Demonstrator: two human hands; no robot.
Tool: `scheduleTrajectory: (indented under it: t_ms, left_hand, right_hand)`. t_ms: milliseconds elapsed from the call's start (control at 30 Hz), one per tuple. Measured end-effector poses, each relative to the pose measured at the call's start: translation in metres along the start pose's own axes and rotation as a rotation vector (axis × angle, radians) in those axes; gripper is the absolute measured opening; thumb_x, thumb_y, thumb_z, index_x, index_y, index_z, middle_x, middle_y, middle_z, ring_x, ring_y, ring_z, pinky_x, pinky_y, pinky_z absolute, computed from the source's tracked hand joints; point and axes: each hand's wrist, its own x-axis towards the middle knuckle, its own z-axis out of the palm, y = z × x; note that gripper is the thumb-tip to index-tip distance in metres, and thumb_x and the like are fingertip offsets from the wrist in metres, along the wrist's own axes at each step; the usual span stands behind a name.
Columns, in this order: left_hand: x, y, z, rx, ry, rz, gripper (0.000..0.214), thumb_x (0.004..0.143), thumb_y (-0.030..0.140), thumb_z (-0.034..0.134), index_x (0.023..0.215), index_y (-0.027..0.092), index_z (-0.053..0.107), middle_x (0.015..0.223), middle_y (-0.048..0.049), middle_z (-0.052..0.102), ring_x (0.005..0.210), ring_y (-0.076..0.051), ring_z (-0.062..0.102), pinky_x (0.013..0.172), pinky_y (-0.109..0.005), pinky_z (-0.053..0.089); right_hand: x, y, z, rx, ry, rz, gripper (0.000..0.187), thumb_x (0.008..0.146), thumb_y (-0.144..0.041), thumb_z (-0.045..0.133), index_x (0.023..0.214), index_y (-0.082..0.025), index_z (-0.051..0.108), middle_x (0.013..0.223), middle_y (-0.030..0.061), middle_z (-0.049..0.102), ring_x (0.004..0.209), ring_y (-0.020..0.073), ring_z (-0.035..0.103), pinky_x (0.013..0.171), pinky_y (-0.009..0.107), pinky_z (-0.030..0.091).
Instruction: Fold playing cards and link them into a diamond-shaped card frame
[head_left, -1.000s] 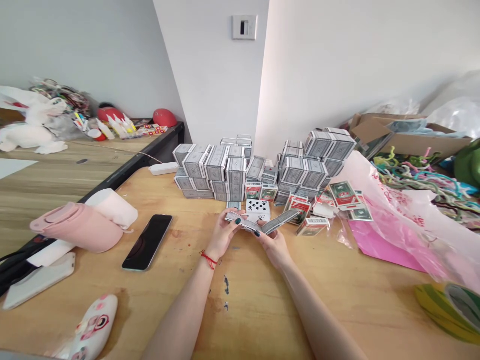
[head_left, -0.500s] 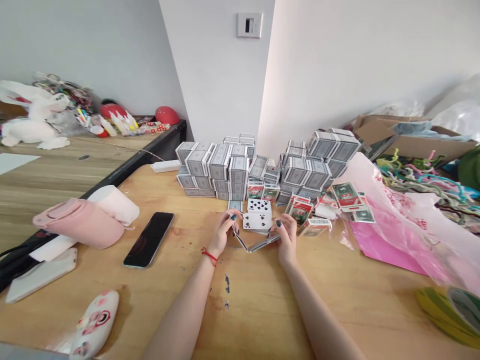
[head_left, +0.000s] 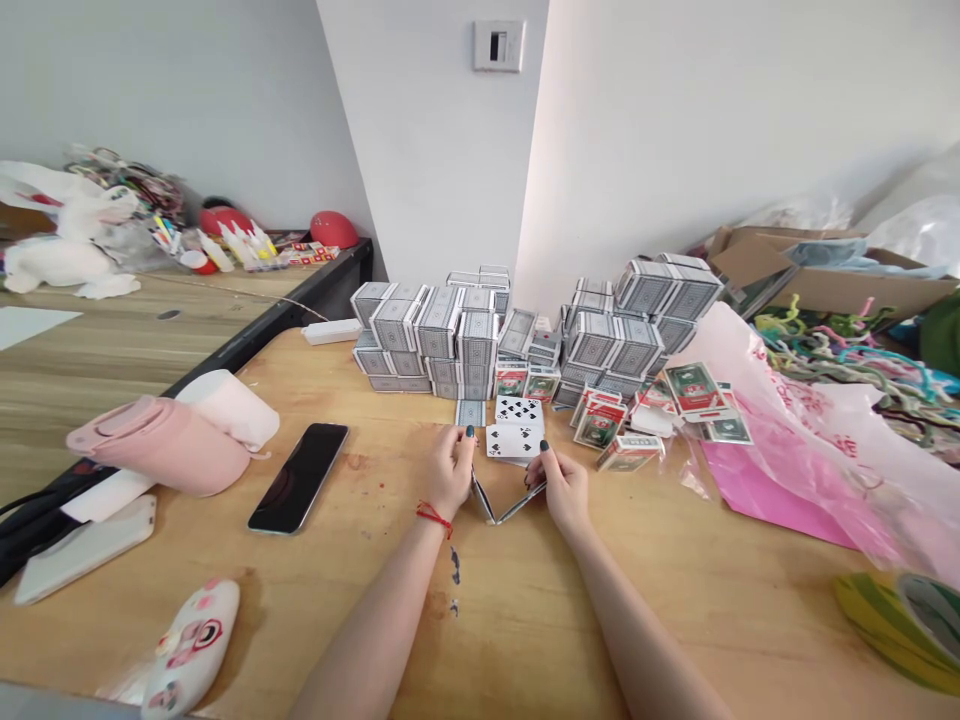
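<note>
- Head view, left hand (head_left: 452,472): the fingers are drawn together, thumb up, pinching the left end of a folded card piece (head_left: 521,504); no gap shows between thumb and fingertips.
- Head view, right hand (head_left: 568,492): the thumb is raised and the fingers are curled in on the right end of the same piece; the grip is nearly closed, and the exact contact under the thumb is partly hidden.
- The folded card piece lies between the two hands as a V, its two limbs running from the fingers to a point nearer the person, above the bare wood of the tabletop (head_left: 525,620).
- Just beyond the fingers, between the hands, lie a face-up spade card (head_left: 514,441) and, behind it, a second spade card (head_left: 519,410), their edges meeting.
- A face-down card (head_left: 471,413) lies just beyond the left hand.
- Farther back stand the left block stack (head_left: 435,330) and the right block stack (head_left: 630,320), both patterned grey.
- To the right of the right hand, near it but apart, a small card box (head_left: 630,453) rests on the tabletop.
- A red cord bracelet (head_left: 435,516) circles the left wrist.
</note>
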Motion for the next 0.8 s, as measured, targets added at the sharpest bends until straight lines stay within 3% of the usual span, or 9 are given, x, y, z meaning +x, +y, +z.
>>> scheduleTrajectory:
  t_ms: [167, 300, 400, 500, 600, 700, 800]
  left_hand:
    - [0.003, -0.009, 0.001, -0.051, 0.016, -0.083, 0.021, 0.079, 0.038, 0.049, 0.071, 0.02, 0.055, 0.068, -0.002, 0.054, 0.065, -0.014, 0.049, 0.063, -0.024, 0.036]
    - [0.007, -0.014, 0.0, 0.012, 0.049, -0.128, 0.02, 0.079, 0.038, 0.048, 0.072, 0.02, 0.056, 0.075, -0.0034, 0.059, 0.069, -0.016, 0.052, 0.064, -0.024, 0.037]
    - [0.008, -0.014, 0.0, 0.012, 0.017, -0.139, 0.022, 0.08, 0.039, 0.047, 0.075, 0.02, 0.057, 0.076, -0.004, 0.061, 0.07, -0.016, 0.054, 0.064, -0.025, 0.038]
    - [0.01, -0.012, 0.0, -0.02, -0.006, -0.138, 0.025, 0.08, 0.041, 0.046, 0.077, 0.019, 0.059, 0.075, -0.0043, 0.061, 0.072, -0.016, 0.055, 0.066, -0.025, 0.039]
    - [0.012, -0.01, -0.004, -0.096, 0.027, -0.135, 0.03, 0.083, 0.042, 0.042, 0.083, 0.018, 0.06, 0.085, -0.0056, 0.061, 0.081, -0.017, 0.055, 0.072, -0.026, 0.04]
    - [0.009, -0.005, -0.012, -0.039, 0.049, -0.148, 0.031, 0.081, 0.043, 0.044, 0.088, 0.018, 0.061, 0.081, -0.0048, 0.061, 0.079, -0.017, 0.055, 0.07, -0.026, 0.04]
    - [0.002, 0.005, -0.02, 0.184, -0.024, -0.141, 0.031, 0.075, 0.043, 0.052, 0.092, 0.018, 0.061, 0.061, 0.0007, 0.053, 0.06, -0.015, 0.05, 0.058, -0.025, 0.036]
  right_hand:
    - [0.001, -0.001, -0.003, 0.227, -0.175, 0.085, 0.038, 0.072, -0.05, 0.055, 0.06, -0.015, 0.061, 0.052, 0.0044, 0.061, 0.043, 0.0147, 0.054, 0.043, 0.027, 0.045]
    - [0.006, 0.001, -0.003, 0.342, -0.212, 0.188, 0.034, 0.071, -0.048, 0.056, 0.067, -0.014, 0.062, 0.062, 0.0059, 0.064, 0.047, 0.0153, 0.055, 0.044, 0.028, 0.046]
    - [0.008, 0.002, -0.002, 0.278, -0.136, 0.122, 0.027, 0.068, -0.042, 0.062, 0.072, -0.016, 0.061, 0.064, 0.0033, 0.062, 0.049, 0.0141, 0.054, 0.047, 0.027, 0.046]
    - [0.009, 0.004, -0.003, 0.066, 0.019, -0.03, 0.022, 0.064, -0.035, 0.068, 0.075, -0.017, 0.062, 0.066, 0.0007, 0.059, 0.054, 0.0125, 0.051, 0.051, 0.025, 0.043]
    - [0.012, 0.005, -0.007, -0.029, 0.11, -0.121, 0.021, 0.062, -0.032, 0.068, 0.078, -0.019, 0.063, 0.063, -0.0023, 0.054, 0.055, 0.0106, 0.046, 0.053, 0.023, 0.04]
    - [0.016, 0.004, -0.011, 0.126, 0.124, -0.074, 0.023, 0.065, -0.033, 0.065, 0.082, -0.019, 0.061, 0.06, -0.0034, 0.05, 0.051, 0.0093, 0.043, 0.048, 0.021, 0.037]
    - [0.019, 0.001, -0.012, 0.321, 0.072, 0.061, 0.021, 0.067, -0.035, 0.063, 0.078, -0.018, 0.059, 0.054, -0.0049, 0.045, 0.041, 0.0066, 0.036, 0.037, 0.019, 0.029]
